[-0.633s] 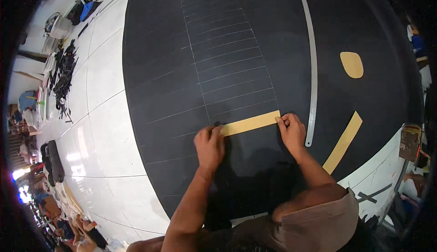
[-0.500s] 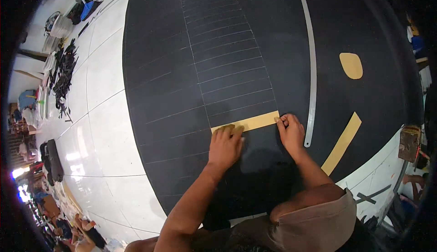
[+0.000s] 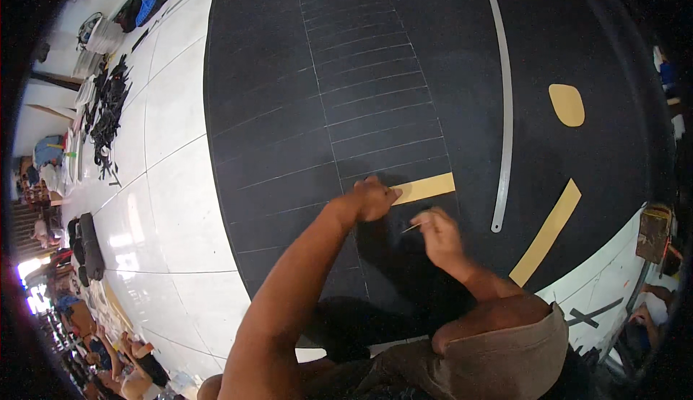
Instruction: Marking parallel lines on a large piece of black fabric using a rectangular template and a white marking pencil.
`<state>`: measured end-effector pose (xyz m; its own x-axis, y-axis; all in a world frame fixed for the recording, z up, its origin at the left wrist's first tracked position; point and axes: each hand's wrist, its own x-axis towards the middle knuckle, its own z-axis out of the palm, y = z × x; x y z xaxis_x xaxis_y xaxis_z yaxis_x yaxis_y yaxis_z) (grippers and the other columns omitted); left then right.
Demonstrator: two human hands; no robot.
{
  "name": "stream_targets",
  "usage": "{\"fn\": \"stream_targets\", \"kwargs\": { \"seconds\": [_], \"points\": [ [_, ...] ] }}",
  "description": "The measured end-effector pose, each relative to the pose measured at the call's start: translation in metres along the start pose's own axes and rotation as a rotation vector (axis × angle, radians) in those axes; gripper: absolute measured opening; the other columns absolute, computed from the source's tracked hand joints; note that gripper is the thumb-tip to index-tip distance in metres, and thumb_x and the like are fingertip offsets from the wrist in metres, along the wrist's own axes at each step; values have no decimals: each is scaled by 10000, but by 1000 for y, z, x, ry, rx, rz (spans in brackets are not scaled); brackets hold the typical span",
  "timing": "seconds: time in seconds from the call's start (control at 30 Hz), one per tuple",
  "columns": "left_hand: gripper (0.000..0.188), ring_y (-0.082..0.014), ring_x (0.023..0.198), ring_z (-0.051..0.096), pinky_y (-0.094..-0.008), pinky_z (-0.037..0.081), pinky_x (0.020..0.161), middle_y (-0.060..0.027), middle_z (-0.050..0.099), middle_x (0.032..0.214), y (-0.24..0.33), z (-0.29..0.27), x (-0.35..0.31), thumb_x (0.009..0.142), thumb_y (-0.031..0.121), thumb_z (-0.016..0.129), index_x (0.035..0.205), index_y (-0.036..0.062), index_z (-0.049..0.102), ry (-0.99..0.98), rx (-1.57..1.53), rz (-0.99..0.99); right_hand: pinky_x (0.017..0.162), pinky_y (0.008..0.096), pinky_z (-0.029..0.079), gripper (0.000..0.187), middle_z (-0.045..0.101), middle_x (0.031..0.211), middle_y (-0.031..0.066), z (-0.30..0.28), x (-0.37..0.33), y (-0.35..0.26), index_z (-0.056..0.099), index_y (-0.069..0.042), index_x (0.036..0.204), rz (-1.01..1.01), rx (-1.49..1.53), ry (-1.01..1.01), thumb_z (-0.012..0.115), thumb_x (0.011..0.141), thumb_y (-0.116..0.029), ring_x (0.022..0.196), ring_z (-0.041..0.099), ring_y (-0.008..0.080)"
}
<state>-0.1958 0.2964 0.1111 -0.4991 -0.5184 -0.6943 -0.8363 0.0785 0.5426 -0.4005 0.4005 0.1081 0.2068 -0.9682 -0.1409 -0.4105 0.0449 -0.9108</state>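
A narrow tan template strip (image 3: 427, 188) lies on a large black sheet (image 3: 274, 32) ruled with pale lines. My left hand (image 3: 371, 199) is closed over its left end, fingers curled and thumb resting on the strip. Just below the strip's right half, my right hand (image 3: 440, 237) pinches a thin, pointed, pale stick (image 3: 411, 228), its tip directed left. The stick's exact kind is too small to make out, and its tip is apart from the strip.
A long metal ruler (image 3: 505, 125) lies to the right. Beyond it are a rounded tan template (image 3: 567, 105) and a second tan strip (image 3: 547, 232). White tiled floor (image 3: 177, 205) borders the sheet; black scraps (image 3: 110, 107) lie far left. Other people (image 3: 133, 364) sit at lower left.
My right hand has left the strip's right end, moving down and left, and the thin stick now shows in it. My left hand has turned and curled over the left end.
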Motion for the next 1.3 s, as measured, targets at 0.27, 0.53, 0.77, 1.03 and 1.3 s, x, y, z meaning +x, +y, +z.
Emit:
{"fn": "stream_targets", "kwargs": {
  "seconds": [0.27, 0.53, 0.77, 1.03, 1.3],
  "points": [
    [491, -417, 1181, 557, -533, 407, 1062, -189, 656, 1207, 4, -14, 1, 1050, 382, 309, 1327, 89, 590, -104, 108, 106, 863, 456, 518, 227, 658, 1091, 215, 53, 36, -24, 595, 16, 1133, -57, 77, -269, 543, 997, -158, 1028, 648, 390],
    [489, -398, 1186, 531, -488, 413, 1046, -190, 656, 1203, -19, 6, 14, 1064, 368, 299, 1284, 82, 628, -9, 207, 167, 804, 495, 524, 205, 654, 1031, 227, 74, 42, -12, 602, -17, 1118, -135, -113, -317, 568, 978, -163, 952, 641, 428],
    [552, -420, 1282, 457, -514, 325, 1131, -171, 617, 1298, -10, 0, 17, 1063, 413, 254, 1313, 70, 606, -85, 193, 169, 759, 471, 539, 184, 668, 991, 214, 72, 43, -8, 620, -19, 1066, -168, -152, -296, 584, 961, -166, 914, 654, 414],
    [649, -400, 1217, 514, -495, 383, 1077, -254, 591, 1243, -14, 4, 11, 1047, 539, 201, 1329, 124, 613, -39, 63, 27, 800, 436, 535, 175, 674, 1021, 187, 4, 28, -2, 624, -2, 1068, -152, -267, -6, 579, 961, -133, 934, 665, 381],
    [670, -403, 1320, 429, -506, 319, 1136, -246, 484, 1354, -1, -5, 7, 1042, 557, 165, 1362, 157, 597, -96, -76, -159, 762, 392, 536, 228, 679, 938, 187, -56, 16, 24, 579, 25, 1105, 151, -360, 195, 489, 1023, -168, 888, 696, 310]
  ]
}}
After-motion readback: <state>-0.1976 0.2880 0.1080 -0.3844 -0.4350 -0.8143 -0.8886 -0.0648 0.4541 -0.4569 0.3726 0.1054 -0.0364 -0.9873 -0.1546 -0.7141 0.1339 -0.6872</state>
